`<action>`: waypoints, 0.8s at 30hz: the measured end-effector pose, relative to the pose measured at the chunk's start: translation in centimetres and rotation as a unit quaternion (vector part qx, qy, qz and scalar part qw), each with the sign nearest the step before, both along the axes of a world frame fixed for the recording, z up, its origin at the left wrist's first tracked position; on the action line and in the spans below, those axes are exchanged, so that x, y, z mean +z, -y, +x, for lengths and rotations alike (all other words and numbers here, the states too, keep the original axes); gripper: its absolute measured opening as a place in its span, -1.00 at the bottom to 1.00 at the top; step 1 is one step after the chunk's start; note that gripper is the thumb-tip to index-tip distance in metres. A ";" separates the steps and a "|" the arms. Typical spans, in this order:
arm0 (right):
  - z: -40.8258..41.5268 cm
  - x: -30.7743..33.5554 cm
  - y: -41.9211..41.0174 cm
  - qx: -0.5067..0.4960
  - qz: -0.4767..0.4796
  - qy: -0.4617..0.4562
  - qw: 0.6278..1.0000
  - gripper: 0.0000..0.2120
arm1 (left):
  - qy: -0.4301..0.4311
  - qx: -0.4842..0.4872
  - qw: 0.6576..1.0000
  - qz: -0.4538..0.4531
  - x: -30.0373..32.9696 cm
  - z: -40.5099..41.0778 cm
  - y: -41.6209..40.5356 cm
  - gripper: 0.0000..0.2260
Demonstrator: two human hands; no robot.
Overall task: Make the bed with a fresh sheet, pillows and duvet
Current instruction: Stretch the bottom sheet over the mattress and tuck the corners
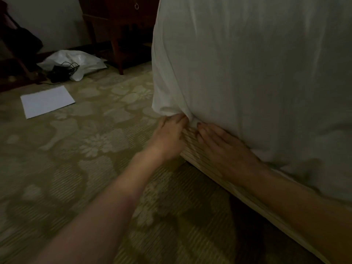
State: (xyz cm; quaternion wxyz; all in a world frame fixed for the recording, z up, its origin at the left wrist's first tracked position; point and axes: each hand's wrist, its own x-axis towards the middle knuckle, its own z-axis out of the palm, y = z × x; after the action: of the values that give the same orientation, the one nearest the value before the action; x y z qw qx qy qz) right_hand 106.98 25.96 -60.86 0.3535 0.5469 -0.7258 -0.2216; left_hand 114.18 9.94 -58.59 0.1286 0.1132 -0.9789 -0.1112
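head view: a white sheet point(247, 73) hangs over the corner of the bed, down to the ribbed bed base point(192, 147). the left hand point(169, 134) sits at the corner, fingers curled into a bunched fold of sheet at its lower edge, pinching it. the right hand point(221, 147) lies just beside it, fingers straight and flat against the base, fingertips touching the sheet's hem where it meets the base. the two hands are near but apart. on the patterned carpet point(76, 168) to the left lie a white paper point(47, 101) and, further back, a white bag point(76, 61) with dark cables point(64, 71) on it. a dark wooden nightstand point(118, 25) stands behind the bed corner.
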 end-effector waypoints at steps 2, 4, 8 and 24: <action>0.8 -0.3 0.6 -0.036 -0.001 0.031 0.999 -0.48 | 0.007 0.010 0.999 -0.035 0.1 0.4 0.6 -0.50; 2.2 -0.1 1.5 -0.079 -0.006 0.066 0.995 -0.39 | -0.021 0.047 0.996 -0.073 -0.5 0.8 -0.2 -0.52; 5.4 1.9 3.6 -0.174 -0.063 0.109 0.977 -0.36 | -0.175 0.074 0.972 0.138 -2.4 0.5 -2.0 -0.62; 6.1 2.7 4.7 -0.245 0.025 0.174 0.954 -0.13 | -0.055 0.020 0.998 -0.003 -3.4 0.7 1.7 -0.45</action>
State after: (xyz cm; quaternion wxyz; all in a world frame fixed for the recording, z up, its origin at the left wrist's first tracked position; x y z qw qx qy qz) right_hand 113.11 21.28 -58.19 0.1427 0.3914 -0.8820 -0.2204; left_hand 114.84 8.28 -62.00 0.1850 0.1256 -0.9683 -0.1115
